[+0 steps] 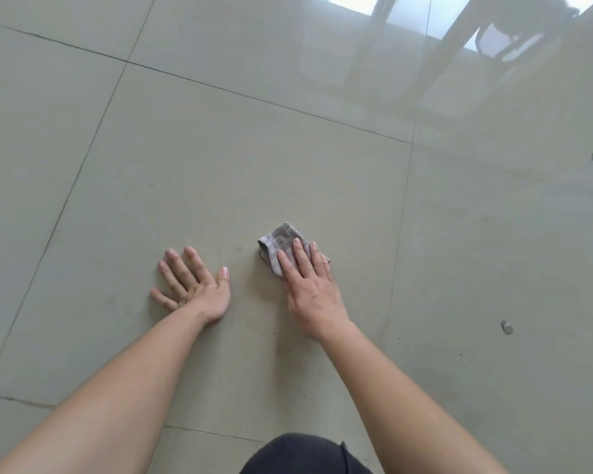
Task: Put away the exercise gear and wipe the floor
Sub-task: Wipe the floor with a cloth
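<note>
A small grey, folded cloth [278, 241] lies on the pale tiled floor [220, 165] in front of me. My right hand [310, 285] presses flat on the near part of the cloth, fingers extended over it. My left hand [194, 285] rests flat on the bare tile to the left of the cloth, fingers spread and holding nothing. No exercise gear is in view.
A small grey cylindrical object [506, 326] lies on the floor at the right. Dark specks dot the tiles near it. Reflections of furniture legs and a bright window show at the top right [459, 46]. My dark-clothed knee [305, 455] is at the bottom edge.
</note>
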The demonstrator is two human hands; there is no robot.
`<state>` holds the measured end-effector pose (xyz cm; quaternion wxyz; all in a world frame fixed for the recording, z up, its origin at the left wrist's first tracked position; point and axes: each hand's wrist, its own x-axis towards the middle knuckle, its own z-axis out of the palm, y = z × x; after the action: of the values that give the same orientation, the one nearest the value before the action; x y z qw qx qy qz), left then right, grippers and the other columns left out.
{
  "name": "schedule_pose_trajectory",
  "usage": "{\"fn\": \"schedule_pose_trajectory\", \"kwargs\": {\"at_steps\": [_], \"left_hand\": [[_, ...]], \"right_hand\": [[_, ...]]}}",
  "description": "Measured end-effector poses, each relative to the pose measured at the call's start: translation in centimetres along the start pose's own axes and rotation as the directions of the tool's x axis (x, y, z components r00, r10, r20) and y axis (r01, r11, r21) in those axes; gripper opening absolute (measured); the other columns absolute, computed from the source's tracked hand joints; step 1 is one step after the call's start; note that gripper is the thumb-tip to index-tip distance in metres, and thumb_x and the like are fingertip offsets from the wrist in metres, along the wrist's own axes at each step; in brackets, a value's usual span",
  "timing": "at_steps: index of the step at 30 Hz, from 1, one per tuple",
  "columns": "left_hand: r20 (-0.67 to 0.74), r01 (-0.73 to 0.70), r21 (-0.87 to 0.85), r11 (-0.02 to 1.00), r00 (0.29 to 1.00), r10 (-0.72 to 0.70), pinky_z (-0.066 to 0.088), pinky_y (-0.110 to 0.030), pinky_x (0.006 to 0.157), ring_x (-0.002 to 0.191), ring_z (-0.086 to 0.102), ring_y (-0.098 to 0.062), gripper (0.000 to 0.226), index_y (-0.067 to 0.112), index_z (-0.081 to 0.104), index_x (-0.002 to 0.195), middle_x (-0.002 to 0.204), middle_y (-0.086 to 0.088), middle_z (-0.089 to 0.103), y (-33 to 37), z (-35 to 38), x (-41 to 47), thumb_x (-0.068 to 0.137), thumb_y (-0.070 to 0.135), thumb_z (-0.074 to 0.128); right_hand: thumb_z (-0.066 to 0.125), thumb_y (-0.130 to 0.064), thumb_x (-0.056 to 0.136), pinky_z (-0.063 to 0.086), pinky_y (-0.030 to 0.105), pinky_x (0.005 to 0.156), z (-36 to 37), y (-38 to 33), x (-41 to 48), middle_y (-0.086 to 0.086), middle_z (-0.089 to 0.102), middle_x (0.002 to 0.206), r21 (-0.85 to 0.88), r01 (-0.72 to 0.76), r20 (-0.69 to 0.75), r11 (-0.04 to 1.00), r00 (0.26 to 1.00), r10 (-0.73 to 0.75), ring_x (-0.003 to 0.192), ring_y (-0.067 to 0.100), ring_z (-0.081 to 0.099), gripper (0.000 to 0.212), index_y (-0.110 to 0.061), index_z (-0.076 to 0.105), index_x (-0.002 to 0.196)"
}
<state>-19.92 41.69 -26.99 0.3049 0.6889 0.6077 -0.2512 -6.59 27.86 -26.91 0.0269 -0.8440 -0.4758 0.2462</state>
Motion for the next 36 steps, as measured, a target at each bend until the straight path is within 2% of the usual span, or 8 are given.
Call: {"fn": "schedule_pose_trajectory", "kwargs": {"at_steps": [4, 12, 15, 21, 25, 28, 32, 36], "left_hand": [[0.045, 0.005, 0.012, 1.000, 0.999, -0.006, -0.015, -0.060, 0.113, 0.143, -0.035, -0.028, 0.077, 0.018, -0.026, 0.151, 0.155, -0.009, -0.039, 0.1, -0.7, -0.1, 0.101, 0.055, 0.020], [0.024, 0.005, 0.034, 0.999, 1.000, -0.006, -0.014, -0.062, 0.112, 0.142, -0.038, -0.030, 0.079, 0.017, -0.027, 0.151, 0.153, -0.011, -0.042, 0.1, 0.2, 0.6, 0.100, 0.056, 0.019], [-0.011, 0.012, 0.052, 0.999, 1.000, -0.011, -0.015, -0.061, 0.113, 0.142, -0.037, -0.029, 0.079, 0.018, -0.030, 0.149, 0.152, -0.010, -0.043, -0.1, 0.6, 1.0, 0.100, 0.056, 0.019], [-0.073, 0.010, 0.032, 0.999, 0.997, -0.008, -0.017, -0.059, 0.113, 0.143, -0.037, -0.025, 0.078, 0.022, -0.028, 0.150, 0.153, -0.005, -0.042, -0.5, 1.3, 0.8, 0.100, 0.056, 0.021], [-0.103, 0.012, 0.009, 1.000, 0.995, -0.011, -0.016, -0.058, 0.114, 0.143, -0.036, -0.023, 0.078, 0.022, -0.025, 0.152, 0.155, -0.003, -0.041, -0.4, 1.5, 0.7, 0.101, 0.054, 0.024], [-0.196, -0.028, -0.001, 1.000, 0.980, 0.027, -0.009, -0.059, 0.116, 0.147, -0.027, -0.022, 0.077, 0.022, -0.013, 0.156, 0.160, -0.004, -0.030, -0.8, 1.7, 0.5, 0.100, 0.054, 0.030], [-0.427, -0.130, 0.006, 0.992, 0.896, 0.120, 0.013, -0.061, 0.112, 0.147, 0.015, -0.035, 0.064, 0.017, 0.031, 0.153, 0.161, -0.018, 0.015, -2.7, 1.4, 0.3, 0.097, 0.047, 0.037], [-0.524, -0.032, -0.093, 0.995, 0.851, -0.021, 0.009, -0.056, 0.117, 0.150, 0.007, -0.035, 0.064, 0.009, 0.023, 0.155, 0.163, -0.020, 0.007, -5.8, -0.8, 2.0, 0.101, 0.038, 0.041]], "right_hand": [[0.034, -0.017, 0.102, -0.005, 0.040, 0.122, -3.5, 3.5, 0.9, 0.002, -0.008, 0.167, -0.076, 0.052, 0.110, 0.996, 0.993, -0.043, 0.153, 0.031, -0.010, 0.065, -0.030, 0.006, 0.159], [0.031, -0.027, 0.105, 0.003, 0.041, 0.123, -11.9, 18.4, 11.2, 0.011, 0.000, 0.167, 0.121, -0.577, -0.075, 0.807, 0.806, 0.588, 0.153, 0.035, -0.003, 0.059, -0.021, 0.011, 0.160], [0.033, -0.027, 0.104, 0.002, 0.042, 0.123, -10.4, 15.8, 14.7, 0.013, 0.002, 0.167, 0.194, -0.587, -0.178, 0.786, 0.767, 0.617, 0.153, 0.037, 0.000, 0.059, -0.020, 0.016, 0.159], [0.044, -0.029, 0.091, -0.005, 0.039, 0.121, -2.6, 2.7, 11.5, 0.011, 0.023, 0.164, 0.074, 0.022, -0.247, 0.997, 0.969, -0.003, 0.151, 0.039, 0.013, 0.061, -0.023, 0.040, 0.151], [0.050, -0.032, 0.098, 0.009, 0.045, 0.123, -0.3, 0.8, 8.9, 0.010, 0.029, 0.162, -0.106, 0.529, -0.023, 0.842, 0.845, -0.534, 0.150, 0.037, 0.019, 0.053, -0.026, 0.044, 0.150], [0.042, -0.042, 0.102, 0.016, 0.040, 0.122, -3.2, 4.8, 12.1, 0.003, 0.030, 0.162, -0.177, 0.647, 0.029, 0.741, 0.756, -0.654, 0.150, 0.029, 0.023, 0.048, -0.032, 0.043, 0.149], [0.034, -0.049, 0.098, 0.017, 0.044, 0.122, -8.9, 13.1, 17.0, 0.003, 0.021, 0.165, -0.055, 0.084, -0.227, 0.995, 0.969, -0.095, 0.152, 0.030, 0.015, 0.058, -0.031, 0.035, 0.153], [0.034, -0.040, 0.103, 0.007, 0.043, 0.123, -12.3, 16.2, 19.2, 0.007, 0.007, 0.167, 0.177, -0.503, -0.225, 0.846, 0.816, 0.532, 0.153, 0.033, 0.004, 0.058, -0.024, 0.023, 0.158]]}}
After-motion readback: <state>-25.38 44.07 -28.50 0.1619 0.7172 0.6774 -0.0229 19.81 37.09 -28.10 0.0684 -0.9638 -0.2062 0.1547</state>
